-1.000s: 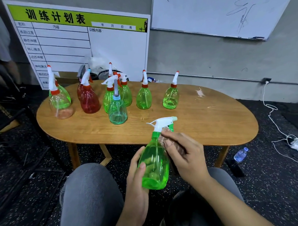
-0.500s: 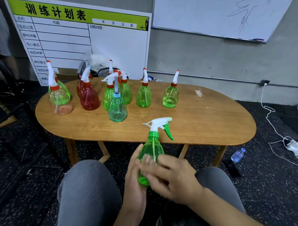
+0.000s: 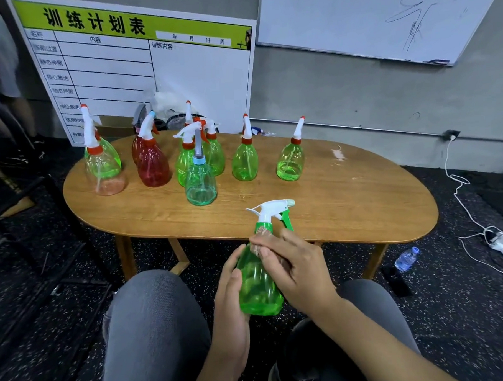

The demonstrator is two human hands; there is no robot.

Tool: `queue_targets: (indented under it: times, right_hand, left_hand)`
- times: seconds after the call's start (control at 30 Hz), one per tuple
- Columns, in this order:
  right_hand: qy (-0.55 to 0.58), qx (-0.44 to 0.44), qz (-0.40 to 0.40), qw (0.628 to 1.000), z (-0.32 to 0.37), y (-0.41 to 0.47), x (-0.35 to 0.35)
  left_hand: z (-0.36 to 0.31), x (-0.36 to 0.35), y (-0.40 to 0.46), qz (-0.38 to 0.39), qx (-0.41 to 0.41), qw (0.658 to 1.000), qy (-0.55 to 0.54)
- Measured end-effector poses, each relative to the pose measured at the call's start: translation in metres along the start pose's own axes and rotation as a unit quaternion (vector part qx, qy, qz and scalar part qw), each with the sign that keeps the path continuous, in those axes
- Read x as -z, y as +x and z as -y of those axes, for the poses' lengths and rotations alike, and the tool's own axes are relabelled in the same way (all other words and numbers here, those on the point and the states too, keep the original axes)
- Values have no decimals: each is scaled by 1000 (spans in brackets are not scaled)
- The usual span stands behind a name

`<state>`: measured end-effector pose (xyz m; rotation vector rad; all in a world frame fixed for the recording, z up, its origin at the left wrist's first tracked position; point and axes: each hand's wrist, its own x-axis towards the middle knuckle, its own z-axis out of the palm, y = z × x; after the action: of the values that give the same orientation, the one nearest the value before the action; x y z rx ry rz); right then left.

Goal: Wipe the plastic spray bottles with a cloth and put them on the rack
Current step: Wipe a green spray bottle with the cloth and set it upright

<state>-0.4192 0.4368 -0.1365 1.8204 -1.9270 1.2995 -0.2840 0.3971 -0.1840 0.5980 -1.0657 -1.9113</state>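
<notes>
I hold a green spray bottle point(image 3: 259, 288) with a white and green trigger head upright above my knees, in front of the table. My left hand point(image 3: 230, 300) grips its body from the left. My right hand point(image 3: 298, 267) presses a small crumpled translucent cloth point(image 3: 260, 243) against the bottle's neck and shoulder. Several more spray bottles stand on the wooden table point(image 3: 346, 203): green ones point(image 3: 291, 162), a red one point(image 3: 152, 165), a teal one point(image 3: 200, 184) and a pale orange one point(image 3: 107, 173). No rack is in view.
The oval table's right half is bare wood. A water bottle point(image 3: 406, 259) and white cables point(image 3: 494, 237) lie on the dark floor at right. A planning board point(image 3: 141, 65) leans on the wall behind. Black metal framing point(image 3: 20, 200) stands left, and a person point(image 3: 0, 66) stands beyond it.
My right hand slid down over the bottle's body, then came back up to the neck with the cloth. The left hand kept its grip.
</notes>
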Motion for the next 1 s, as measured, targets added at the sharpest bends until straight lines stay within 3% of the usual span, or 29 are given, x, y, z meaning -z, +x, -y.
queue_targets:
  times: [0.2, 0.27, 0.37, 0.53, 0.63, 0.73, 0.9, 1.0]
  right_hand:
    - [-32, 213, 84, 973, 14, -45, 0]
    - [-51, 237, 94, 966, 12, -46, 2]
    - [-69, 226, 77, 969, 9, -29, 6]
    - [10, 0, -9, 1000, -2, 13, 2]
    - [20, -30, -10, 999, -4, 11, -6]
    - [12, 17, 2, 1000, 6, -9, -6]
    - [-36, 200, 68, 977, 14, -43, 0]
    - [-47, 222, 80, 971, 8, -38, 6]
  left_hand:
    - [-6, 1, -1, -19, 8, 998, -59]
    - [-9, 0, -1, -12, 4, 998, -63]
    - [-8, 1, 0, -9, 10, 999, -53]
    - [-6, -2, 0, -12, 10, 1000, -5]
    - [-5, -1, 1, -22, 10, 1000, -9]
    - [-5, 0, 1, -20, 10, 999, -25]
    - [-7, 1, -2, -10, 19, 998, -58]
    - [-9, -1, -2, -7, 25, 998, -53]
